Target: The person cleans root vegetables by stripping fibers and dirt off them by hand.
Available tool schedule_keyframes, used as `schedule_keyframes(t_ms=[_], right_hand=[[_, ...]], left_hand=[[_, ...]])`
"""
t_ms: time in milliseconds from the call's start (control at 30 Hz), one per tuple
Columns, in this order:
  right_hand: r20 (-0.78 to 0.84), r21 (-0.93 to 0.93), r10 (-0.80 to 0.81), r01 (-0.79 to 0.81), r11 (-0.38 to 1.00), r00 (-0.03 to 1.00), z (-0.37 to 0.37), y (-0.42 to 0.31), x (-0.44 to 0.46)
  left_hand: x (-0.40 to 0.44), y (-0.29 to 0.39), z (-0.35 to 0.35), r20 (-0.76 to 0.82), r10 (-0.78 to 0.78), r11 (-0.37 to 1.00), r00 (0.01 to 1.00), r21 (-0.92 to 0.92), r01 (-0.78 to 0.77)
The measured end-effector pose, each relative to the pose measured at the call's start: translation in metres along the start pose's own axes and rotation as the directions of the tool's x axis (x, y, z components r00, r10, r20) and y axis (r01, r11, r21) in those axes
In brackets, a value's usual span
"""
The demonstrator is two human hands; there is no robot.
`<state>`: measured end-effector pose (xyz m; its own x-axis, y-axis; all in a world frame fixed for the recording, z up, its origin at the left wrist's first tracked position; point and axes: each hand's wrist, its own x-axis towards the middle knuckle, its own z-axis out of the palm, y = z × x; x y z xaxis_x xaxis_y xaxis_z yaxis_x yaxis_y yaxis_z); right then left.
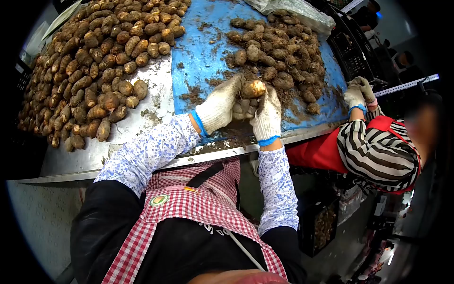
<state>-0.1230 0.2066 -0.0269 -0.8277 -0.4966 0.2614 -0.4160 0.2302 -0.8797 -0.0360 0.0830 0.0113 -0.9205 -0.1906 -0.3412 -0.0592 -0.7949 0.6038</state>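
Note:
A small brown taro (253, 89) with a pale cut end is held up between my two gloved hands, over the front edge of the blue sheet. My left hand (221, 103) is closed on its left side. My right hand (267, 114) is closed at its right, the thumb against the pale end. Both white knit gloves have blue cuffs and soiled fingertips. Just beyond my hands lies a heap of hairy, soil-covered taros (288, 52). To the left spreads a larger pile of cleaner-looking taros (90, 71).
The blue sheet (198, 42) carries loose soil and root hairs on the metal table (158, 85). A co-worker in a striped top (378, 154) stands at the right, gloved hands by the table edge. Black crates (354, 47) and clear plastic (302, 12) lie beyond.

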Motion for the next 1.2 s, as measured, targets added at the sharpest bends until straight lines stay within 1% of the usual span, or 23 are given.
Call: schedule_keyframes(t_ms=[33, 67, 100, 167, 200, 233, 267, 300, 333, 367, 400, 467, 500, 567, 600, 633, 700, 733, 833, 967, 1067, 1167, 1200], right_hand=[[0.082, 0.293, 0.206, -0.222, 0.93, 0.975, -0.006, -0.048, -0.003], [0.037, 0.418, 0.084, -0.092, 0.904, 0.996, -0.005, -0.05, -0.003], [-0.004, 0.32, 0.179, -0.168, 0.932, 0.984, -0.01, -0.036, -0.003], [0.115, 0.383, 0.104, -0.141, 0.913, 0.988, -0.02, -0.027, 0.001], [0.137, 0.077, -0.051, 0.041, 0.996, 0.989, -0.025, -0.025, 0.003], [0.206, -0.229, -0.186, 0.232, 0.945, 0.961, -0.029, -0.029, 0.005], [0.261, -0.162, 0.082, -0.04, 0.986, 0.962, -0.024, -0.038, 0.007], [0.285, 0.276, 0.181, -0.261, 0.925, 0.941, -0.021, -0.041, 0.001], [0.299, 0.319, 0.195, -0.29, 0.902, 0.934, -0.02, -0.043, 0.0], [0.309, 0.354, 0.204, -0.312, 0.882, 0.929, -0.021, -0.045, 0.001], [0.199, 0.153, -0.099, 0.069, 0.986, 0.975, -0.02, -0.039, -0.002], [0.103, -0.042, -0.405, 0.411, 0.911, 0.909, -0.014, -0.034, -0.007], [0.098, 0.076, -0.306, 0.299, 0.951, 0.947, -0.009, -0.031, -0.008], [0.176, 0.36, -0.007, -0.058, 0.931, 0.984, -0.001, -0.034, -0.008], [0.232, -0.523, -0.16, 0.262, 0.811, 0.959, -0.009, -0.045, -0.006], [0.253, -0.615, -0.286, 0.381, 0.69, 0.924, -0.012, -0.038, -0.005], [0.187, -0.575, -0.401, 0.431, 0.696, 0.897, -0.025, -0.028, 0.001], [0.17, -0.559, -0.317, 0.356, 0.749, 0.933, -0.031, -0.032, 0.006], [0.172, -0.565, -0.233, 0.29, 0.773, 0.957, -0.045, -0.035, 0.008], [0.151, -0.187, -0.209, 0.235, 0.954, 0.966, -0.044, -0.006, 0.014], [0.251, -0.07, -0.073, 0.094, 0.993, 0.965, -0.039, -0.028, 0.011], [0.343, -0.225, -0.172, 0.259, 0.939, 0.923, -0.033, -0.065, 0.003], [0.322, -0.293, -0.122, 0.221, 0.93, 0.939, -0.029, -0.061, 0.005]], left_hand=[[0.0, 0.0, -0.002, 0.053, 0.056, 0.998, 0.997, -0.014, -0.055], [-0.001, 0.001, -0.009, 0.183, 0.122, 0.992, 0.976, -0.002, -0.124], [0.0, 0.001, -0.013, 0.153, 0.176, 0.971, 0.972, 0.137, -0.197], [0.002, -0.001, -0.015, 0.133, 0.266, 0.88, 0.955, 0.371, -0.297], [0.002, -0.004, -0.015, 0.136, 0.298, 0.823, 0.945, 0.465, -0.327], [0.0, -0.004, -0.012, 0.138, 0.33, 0.756, 0.934, 0.553, -0.349], [-0.003, -0.003, -0.006, 0.074, 0.301, 0.724, 0.951, 0.632, -0.279], [-0.004, -0.001, -0.001, 0.011, 0.278, 0.682, 0.96, 0.702, -0.205], [0.009, -0.011, -0.008, 0.147, 0.416, 0.621, 0.897, 0.675, -0.398], [-0.005, -0.005, -0.003, 0.152, 0.433, 0.541, 0.888, 0.745, -0.391], [-0.007, -0.006, -0.002, 0.186, 0.47, 0.497, 0.863, 0.752, -0.432], [0.002, -0.01, -0.012, 0.256, 0.531, 0.403, 0.808, 0.762, -0.506], [0.016, -0.02, -0.018, 0.351, 0.637, 0.384, 0.686, 0.628, -0.677], [0.016, -0.01, -0.018, 0.171, 0.494, 0.6, 0.853, 0.642, -0.477], [0.015, -0.005, -0.023, 0.132, 0.447, 0.623, 0.885, 0.664, -0.414], [0.0, 0.007, -0.016, 0.121, 0.295, 0.83, 0.948, 0.459, -0.316], [0.008, 0.014, -0.033, 0.157, 0.115, 0.967, 0.981, 0.209, -0.147], [0.001, 0.022, -0.017, 0.018, 0.017, 0.998, 1.0, 0.058, -0.018], [0.003, 0.026, -0.026, 0.158, -0.102, 0.986, 0.982, -0.115, 0.121], [0.001, 0.028, -0.024, 0.068, -0.23, 0.97, 0.971, -0.065, 0.235], [-0.002, 0.029, -0.03, 0.101, -0.189, 0.982, 0.977, 0.024, 0.188], [-0.002, 0.027, -0.029, 0.036, -0.255, 0.943, 0.966, 0.231, 0.241], [-0.001, 0.024, -0.028, 0.047, -0.236, 0.958, 0.971, 0.181, 0.224]])
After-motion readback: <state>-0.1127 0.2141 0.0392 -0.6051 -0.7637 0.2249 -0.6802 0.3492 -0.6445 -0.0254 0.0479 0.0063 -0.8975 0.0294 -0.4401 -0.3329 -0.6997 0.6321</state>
